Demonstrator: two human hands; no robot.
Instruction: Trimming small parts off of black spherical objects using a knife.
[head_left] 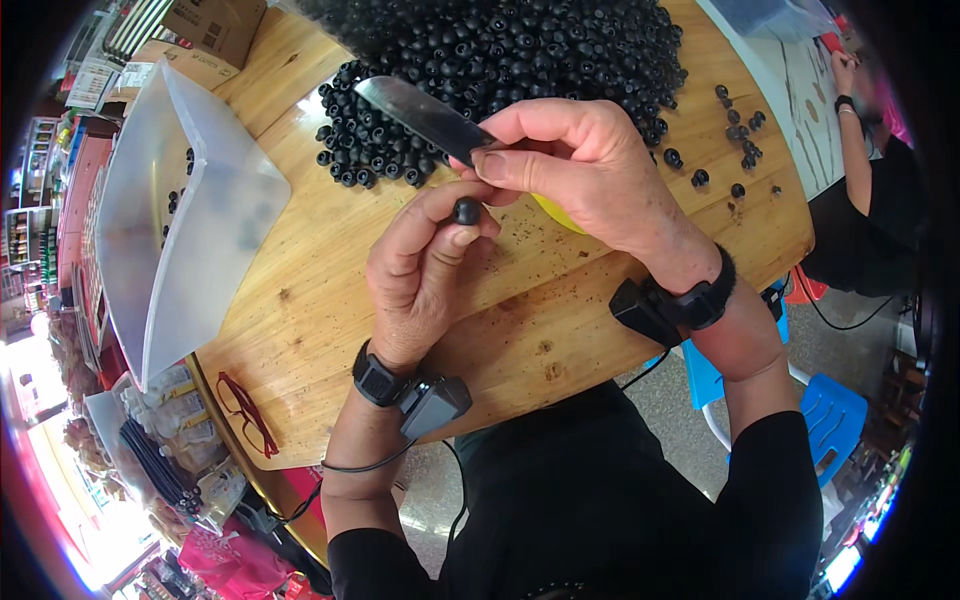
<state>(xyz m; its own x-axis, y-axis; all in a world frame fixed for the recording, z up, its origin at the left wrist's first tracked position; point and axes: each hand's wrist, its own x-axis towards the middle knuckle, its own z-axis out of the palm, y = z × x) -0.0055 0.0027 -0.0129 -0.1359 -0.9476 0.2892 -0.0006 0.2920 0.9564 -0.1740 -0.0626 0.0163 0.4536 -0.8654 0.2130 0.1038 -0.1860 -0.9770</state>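
Note:
My left hand pinches a small round black part between thumb and fingers. It looks like a moulded rubber or plastic knob. My right hand is closed round a knife; its broad metal blade points to the far left. Something yellow, possibly the knife's handle, shows below the right palm. The fingers of both hands meet above the wooden table, with the blade a little beyond the black part. A large heap of similar black parts lies just past my hands.
A translucent plastic bin with a few black parts inside stands at the left. Red-framed glasses lie near the table's left front corner. Loose parts are scattered at the right. Another person's arm rests on a white marbled table.

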